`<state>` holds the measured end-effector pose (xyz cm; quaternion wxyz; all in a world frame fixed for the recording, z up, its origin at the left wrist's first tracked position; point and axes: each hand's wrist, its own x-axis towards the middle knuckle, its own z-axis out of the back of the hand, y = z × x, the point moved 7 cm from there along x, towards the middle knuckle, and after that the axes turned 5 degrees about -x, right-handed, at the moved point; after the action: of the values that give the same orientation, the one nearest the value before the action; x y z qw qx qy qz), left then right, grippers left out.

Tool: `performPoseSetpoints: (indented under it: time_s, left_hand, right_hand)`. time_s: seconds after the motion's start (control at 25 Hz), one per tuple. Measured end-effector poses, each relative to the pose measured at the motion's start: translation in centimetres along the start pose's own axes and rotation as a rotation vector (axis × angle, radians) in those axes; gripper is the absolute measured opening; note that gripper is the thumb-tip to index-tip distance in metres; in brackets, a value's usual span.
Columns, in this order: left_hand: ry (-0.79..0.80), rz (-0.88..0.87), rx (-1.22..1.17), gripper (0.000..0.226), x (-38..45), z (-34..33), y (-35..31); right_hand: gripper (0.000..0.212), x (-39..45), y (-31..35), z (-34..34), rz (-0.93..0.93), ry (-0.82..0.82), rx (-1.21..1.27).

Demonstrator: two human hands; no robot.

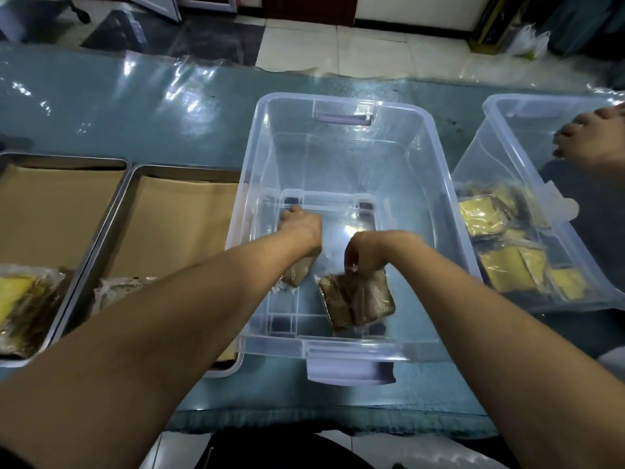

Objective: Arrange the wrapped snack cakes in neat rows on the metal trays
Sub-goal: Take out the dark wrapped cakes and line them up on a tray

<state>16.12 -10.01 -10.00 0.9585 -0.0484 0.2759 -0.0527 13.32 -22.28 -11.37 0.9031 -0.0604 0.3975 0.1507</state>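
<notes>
Right hand pinching a brown wrapped cake; left hand curled around another, inside clear bin.

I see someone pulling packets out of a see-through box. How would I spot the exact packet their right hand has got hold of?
Find the clear plastic bin at the middle of the table. Inside it, near its front wall, the right hand pinches the top edge of a brown wrapped cake. It is the fully visible packet; the other brown cake is mostly hidden under the left hand.
</notes>
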Motion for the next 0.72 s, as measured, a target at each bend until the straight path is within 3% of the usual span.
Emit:
performPoseSetpoints:
  time_s: [0.16, 0.36, 0.56, 0.72]
  left_hand:
    - [-0.201, -0.100, -0.226, 0.038, -1.0, 3.7, 0.1]
    - [-0.402, -0.245, -0.501, 0.039, -3.8, 7.8, 1.8]
    - [-0.591, -0.374, -0.867, 0.037, -9.3, 12.9, 4.3]
    - [-0.698, -0.392, -1.072, 0.037, -13.4, 16.3, 7.8]
  right_hand:
    - [0.053, 2.6, 0.2, -3.6, 0.004, 0.043, -0.036]
    - [0.050, 3.8, 0.1, -4.8, -0.021, 0.090, -0.083]
    - [0.063, 3.2, -1.7, -0.4, -0.042, -0.152, 0.155]
    - [0.034, -0.2, -2.6, 6.8, -0.079, -0.446, 0.476]
